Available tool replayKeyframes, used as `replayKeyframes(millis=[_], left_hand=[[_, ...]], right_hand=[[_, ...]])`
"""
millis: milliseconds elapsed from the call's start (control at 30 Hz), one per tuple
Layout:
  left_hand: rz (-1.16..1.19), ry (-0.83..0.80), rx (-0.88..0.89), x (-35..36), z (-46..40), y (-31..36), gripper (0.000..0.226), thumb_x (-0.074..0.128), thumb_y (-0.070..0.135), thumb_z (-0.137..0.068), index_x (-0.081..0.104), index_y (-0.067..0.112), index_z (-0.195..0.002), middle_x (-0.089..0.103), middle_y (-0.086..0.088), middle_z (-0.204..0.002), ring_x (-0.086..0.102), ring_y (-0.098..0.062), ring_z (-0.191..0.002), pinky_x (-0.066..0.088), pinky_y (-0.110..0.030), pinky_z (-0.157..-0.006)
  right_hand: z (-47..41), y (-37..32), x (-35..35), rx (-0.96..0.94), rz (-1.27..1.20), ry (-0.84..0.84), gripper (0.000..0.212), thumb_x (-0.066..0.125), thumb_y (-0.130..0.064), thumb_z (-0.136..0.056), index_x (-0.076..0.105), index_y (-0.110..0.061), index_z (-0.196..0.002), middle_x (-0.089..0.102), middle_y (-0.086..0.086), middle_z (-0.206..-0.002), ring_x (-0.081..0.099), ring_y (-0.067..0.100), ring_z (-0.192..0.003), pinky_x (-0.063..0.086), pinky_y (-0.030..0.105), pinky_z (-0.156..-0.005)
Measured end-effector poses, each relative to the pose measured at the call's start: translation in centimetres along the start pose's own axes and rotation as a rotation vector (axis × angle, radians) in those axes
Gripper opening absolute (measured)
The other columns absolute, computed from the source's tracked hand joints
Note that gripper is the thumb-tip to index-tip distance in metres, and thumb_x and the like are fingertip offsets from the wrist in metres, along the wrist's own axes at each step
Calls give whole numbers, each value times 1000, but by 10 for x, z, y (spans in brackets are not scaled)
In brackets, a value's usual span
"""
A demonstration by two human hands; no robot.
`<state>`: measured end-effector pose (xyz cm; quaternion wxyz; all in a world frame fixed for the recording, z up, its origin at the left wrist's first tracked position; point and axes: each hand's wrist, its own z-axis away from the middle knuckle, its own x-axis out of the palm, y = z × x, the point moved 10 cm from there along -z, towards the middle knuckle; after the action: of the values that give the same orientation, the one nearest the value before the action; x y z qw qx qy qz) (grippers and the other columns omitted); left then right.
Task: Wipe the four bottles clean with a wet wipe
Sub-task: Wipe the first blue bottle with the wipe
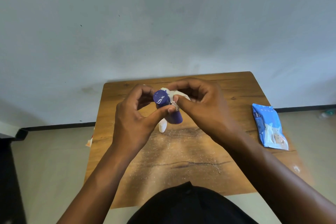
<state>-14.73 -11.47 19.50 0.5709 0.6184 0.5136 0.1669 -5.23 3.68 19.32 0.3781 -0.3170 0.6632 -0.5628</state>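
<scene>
Purple bottle (168, 108) between curled left-hand fingers (145, 89) and thumb — wet wipe (179, 94) pinched against it by right-hand fingers (183, 85).

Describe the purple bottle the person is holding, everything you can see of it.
The purple bottle looks like glossy plastic with a round flat cap facing the camera. It is held above the wooden table, tilted. The left hand grips it, thumb across its side. The right hand presses a white wet wipe against it.

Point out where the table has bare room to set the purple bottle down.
Bare table: the wide near stretch between the forearms, and the strip between right hand and wipes pack. Crowded: mid-table, where left hand, purple bottle, wipe and white bottle cluster.
</scene>
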Motion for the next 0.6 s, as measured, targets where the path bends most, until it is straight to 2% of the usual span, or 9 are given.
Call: replayKeyframes(millis=[67, 167, 300, 467, 533, 600], left_hand=[[51, 20, -16, -3, -1, -1, 42, 90, 52, -69, 65, 35, -97, 74, 19, -96, 73, -10, -94, 58, -23, -85], [143, 56, -42, -6, -2, -1, 42, 85, 54, -65, 62, 34, -95, 72, 22, -92, 70, -4, -81, 57, -18, -70], [241, 83, -56, -5, 0, -1, 44, 86, 48, -64, 60, 26, -93, 69, 19, -85, 64, 0, -73, 52, -15, -60], [278, 120, -36, -3, 4, 1, 42, 85, 45, -68, 61, 25, -96, 67, 20, -89, 63, -1, -79, 50, -13, -62], [276, 87, -35, -1, 5, 4, 44, 88, 42, -72, 63, 24, -103, 70, 20, -99, 67, -3, -89, 53, -13, -67], [263, 26, -45, 2, 6, 3, 46, 91, 33, -80, 64, 21, -115, 71, 14, -113, 70, -11, -105, 57, -17, -72]], right_hand=[[-2, 1, 1, 14, -53, -43, 24, 69, 0, -97, 78, -14, -115, 81, -4, -108, 76, 7, -103, 61, 23, -87], [-1, 0, 8, 26, -128, -152, 31, 71, 1, -96, 74, -10, -125, 80, 1, -118, 75, 17, -113, 60, 40, -101], [2, -2, 15, 39, -212, -217, 40, 76, 3, -90, 70, -4, -129, 79, 6, -120, 74, 20, -115, 61, 36, -100], [1, 0, 12, 51, -211, -179, 37, 81, -5, -86, 74, -10, -122, 80, 2, -115, 76, 16, -110, 62, 33, -97], [1, 0, 9, 52, -200, -147, 34, 81, -5, -87, 75, -12, -120, 81, 1, -113, 76, 16, -109, 62, 34, -97], [0, 1, 3, 62, -209, -99, 33, 80, -2, -87, 76, -11, -118, 81, 3, -111, 77, 18, -106, 63, 34, -94]])
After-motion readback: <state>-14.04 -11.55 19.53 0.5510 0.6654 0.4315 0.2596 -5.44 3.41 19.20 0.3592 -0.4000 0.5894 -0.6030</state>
